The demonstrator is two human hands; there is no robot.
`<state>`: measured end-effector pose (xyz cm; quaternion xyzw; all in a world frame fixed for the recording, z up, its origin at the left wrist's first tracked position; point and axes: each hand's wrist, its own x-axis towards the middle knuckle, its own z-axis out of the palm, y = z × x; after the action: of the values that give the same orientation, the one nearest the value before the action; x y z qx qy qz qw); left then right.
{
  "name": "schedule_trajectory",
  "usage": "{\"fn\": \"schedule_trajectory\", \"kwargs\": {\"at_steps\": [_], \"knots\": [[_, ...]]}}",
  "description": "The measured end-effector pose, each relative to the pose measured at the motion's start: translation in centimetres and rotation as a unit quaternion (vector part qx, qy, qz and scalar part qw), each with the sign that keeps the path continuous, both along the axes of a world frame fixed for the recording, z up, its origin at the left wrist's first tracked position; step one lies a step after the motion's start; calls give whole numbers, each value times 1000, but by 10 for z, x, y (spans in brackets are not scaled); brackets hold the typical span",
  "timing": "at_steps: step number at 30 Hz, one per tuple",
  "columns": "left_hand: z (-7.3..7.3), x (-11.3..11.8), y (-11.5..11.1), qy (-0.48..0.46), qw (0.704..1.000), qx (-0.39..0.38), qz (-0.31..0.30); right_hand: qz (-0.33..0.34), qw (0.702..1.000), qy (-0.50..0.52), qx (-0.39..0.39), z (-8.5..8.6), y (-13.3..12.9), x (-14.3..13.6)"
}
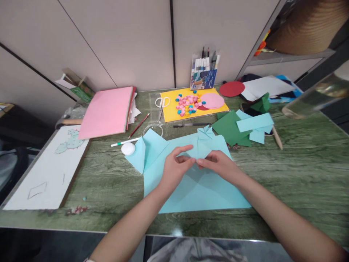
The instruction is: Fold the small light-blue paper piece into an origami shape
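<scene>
Between my two hands is a small folded light-blue paper (204,147), with pleated points at its far end. My left hand (177,163) pinches its near tip between thumb and finger. From the other side my right hand (216,163) pinches the same tip, and the fingertips of both hands almost meet. Beneath them lies a large light-blue sheet (196,196) on the table. To the left, another folded light-blue piece (152,145) overlaps the sheet's corner, with a white egg-shaped object (128,148) resting on it.
Scissors (162,103) and crumpled paper balls (188,103) lie on yellow paper (170,112). Green paper (231,127) and light-blue strips (255,123) sit to the right. A pink pad (106,112) and a drawing board (46,167) are left. A clear cup (313,96) stands far right.
</scene>
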<state>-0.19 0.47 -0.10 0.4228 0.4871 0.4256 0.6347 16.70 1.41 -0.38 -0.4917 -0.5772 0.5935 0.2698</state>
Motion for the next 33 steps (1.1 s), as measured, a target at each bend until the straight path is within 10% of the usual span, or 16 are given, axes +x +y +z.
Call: {"fn": "schedule_trajectory", "kwargs": {"at_steps": [13, 33], "knots": [[-5, 3, -1, -28, 999, -11, 28, -41, 991, -101, 82, -4, -4, -3], [0, 6, -2, 14, 998, 41, 43, -51, 998, 5, 26, -11, -3, -2]]}}
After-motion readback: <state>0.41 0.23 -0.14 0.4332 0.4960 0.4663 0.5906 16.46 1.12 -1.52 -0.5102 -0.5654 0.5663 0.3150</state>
